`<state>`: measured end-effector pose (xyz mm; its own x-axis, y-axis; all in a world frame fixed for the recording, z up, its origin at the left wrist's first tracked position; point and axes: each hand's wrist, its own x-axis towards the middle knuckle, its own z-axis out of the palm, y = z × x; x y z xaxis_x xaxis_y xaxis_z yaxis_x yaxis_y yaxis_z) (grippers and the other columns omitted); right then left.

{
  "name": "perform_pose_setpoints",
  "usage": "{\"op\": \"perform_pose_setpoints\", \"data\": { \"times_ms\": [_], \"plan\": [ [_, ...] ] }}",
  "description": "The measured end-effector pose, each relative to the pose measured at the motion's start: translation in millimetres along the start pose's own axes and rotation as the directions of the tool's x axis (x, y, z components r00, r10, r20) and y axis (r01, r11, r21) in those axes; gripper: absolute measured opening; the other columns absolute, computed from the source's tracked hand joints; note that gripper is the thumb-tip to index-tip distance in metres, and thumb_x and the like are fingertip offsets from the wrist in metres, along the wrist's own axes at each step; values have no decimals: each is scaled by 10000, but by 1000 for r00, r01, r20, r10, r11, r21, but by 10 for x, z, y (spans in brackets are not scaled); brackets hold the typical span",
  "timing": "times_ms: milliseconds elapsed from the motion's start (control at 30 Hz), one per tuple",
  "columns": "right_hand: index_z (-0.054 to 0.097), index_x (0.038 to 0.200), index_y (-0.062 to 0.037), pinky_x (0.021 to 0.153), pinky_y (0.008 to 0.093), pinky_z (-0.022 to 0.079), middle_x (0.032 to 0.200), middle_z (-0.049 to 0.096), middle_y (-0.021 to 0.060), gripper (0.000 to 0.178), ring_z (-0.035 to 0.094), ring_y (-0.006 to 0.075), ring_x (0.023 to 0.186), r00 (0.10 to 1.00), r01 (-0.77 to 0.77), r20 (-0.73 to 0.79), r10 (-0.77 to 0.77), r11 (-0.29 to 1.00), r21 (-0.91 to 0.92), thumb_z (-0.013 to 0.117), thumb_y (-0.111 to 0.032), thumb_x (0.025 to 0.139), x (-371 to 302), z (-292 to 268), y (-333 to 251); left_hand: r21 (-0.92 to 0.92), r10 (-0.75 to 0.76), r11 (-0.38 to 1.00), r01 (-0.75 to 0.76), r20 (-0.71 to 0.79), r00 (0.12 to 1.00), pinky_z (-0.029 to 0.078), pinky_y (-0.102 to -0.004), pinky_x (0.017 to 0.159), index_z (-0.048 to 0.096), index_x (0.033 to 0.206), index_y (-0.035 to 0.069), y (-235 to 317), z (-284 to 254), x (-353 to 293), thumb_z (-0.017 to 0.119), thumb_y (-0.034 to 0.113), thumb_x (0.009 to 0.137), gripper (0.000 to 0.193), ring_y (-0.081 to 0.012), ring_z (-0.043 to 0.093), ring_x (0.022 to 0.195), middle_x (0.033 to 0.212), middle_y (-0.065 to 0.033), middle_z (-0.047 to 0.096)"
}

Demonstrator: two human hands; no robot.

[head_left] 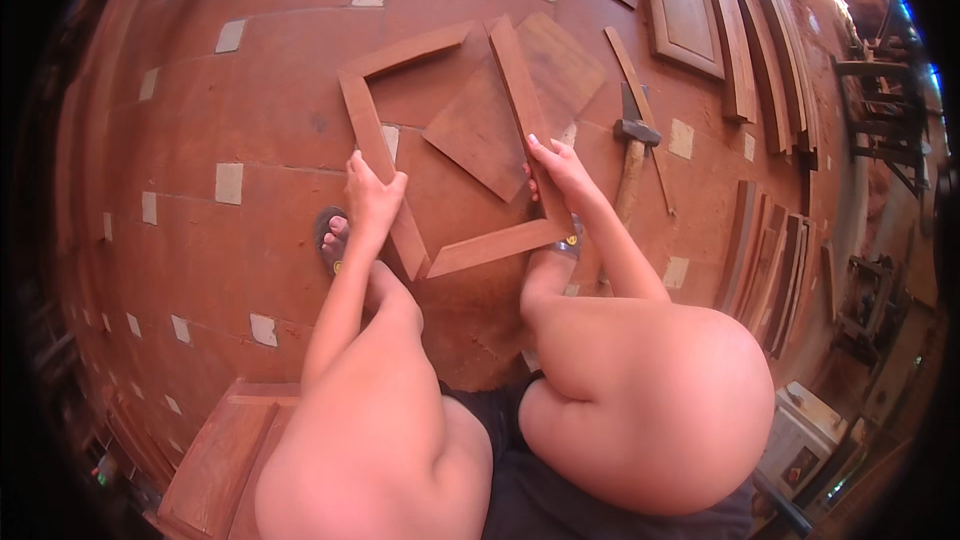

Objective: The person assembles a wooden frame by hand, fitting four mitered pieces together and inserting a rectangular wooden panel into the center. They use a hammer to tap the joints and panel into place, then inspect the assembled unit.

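Note:
My left hand [372, 195] is closed round the left side piece [368, 125] of a mitred wooden frame. That piece meets a top piece [415, 48] at the upper left corner. My right hand [562, 175] grips the right side piece [512, 70], its thumb lying along the wood. A bottom piece [495, 245] joins that one at the lower right. The two L-shaped halves stand apart at the upper right, with the lower left ends close together. Behind the frame a flat square wooden panel [465, 130] lies on the floor, partly covered by the right side piece.
A hammer [632, 165] lies right of the frame, across a thin wooden strip [660, 165]. Farther right are a panelled door [685, 5], long boards [765, 40] and stacked strips [750, 250]. Another panelled piece [215, 460] is at lower left. My sandalled feet flank the frame's lower end.

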<state>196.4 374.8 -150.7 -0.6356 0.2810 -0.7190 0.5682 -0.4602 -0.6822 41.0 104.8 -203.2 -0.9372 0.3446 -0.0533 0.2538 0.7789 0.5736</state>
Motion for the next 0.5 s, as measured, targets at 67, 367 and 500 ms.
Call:
{"op": "perform_pose_setpoints", "data": {
  "times_ms": [67,367,500],
  "plan": [
    [498,964,-95,475,283,507,771,584,23,405,573,117,565,1000,-30,0,30,997,75,618,-482,969,-38,-42,88,-189,-55,980,66,62,997,513,-452,918,445,1283,-114,1,-122,136,725,210,751,682,-445,637,1026,1194,-292,599],
    [480,938,-103,469,287,501,759,585,31,373,571,122,557,996,11,82,-18,996,85,603,-452,987,-97,33,20,-652,-286,595,470,374,882,527,-350,407,328,1304,-53,-103,-622,374,712,90,780,665,-196,604,505,898,-139,615],
    [483,958,-98,474,294,502,765,594,43,362,572,133,558,993,-15,120,10,999,36,592,-441,995,-167,-35,33,-726,-235,547,416,344,909,533,-335,434,374,1285,-39,-99,-513,279,731,118,823,605,-193,612,524,886,-126,621]
  ]
}}
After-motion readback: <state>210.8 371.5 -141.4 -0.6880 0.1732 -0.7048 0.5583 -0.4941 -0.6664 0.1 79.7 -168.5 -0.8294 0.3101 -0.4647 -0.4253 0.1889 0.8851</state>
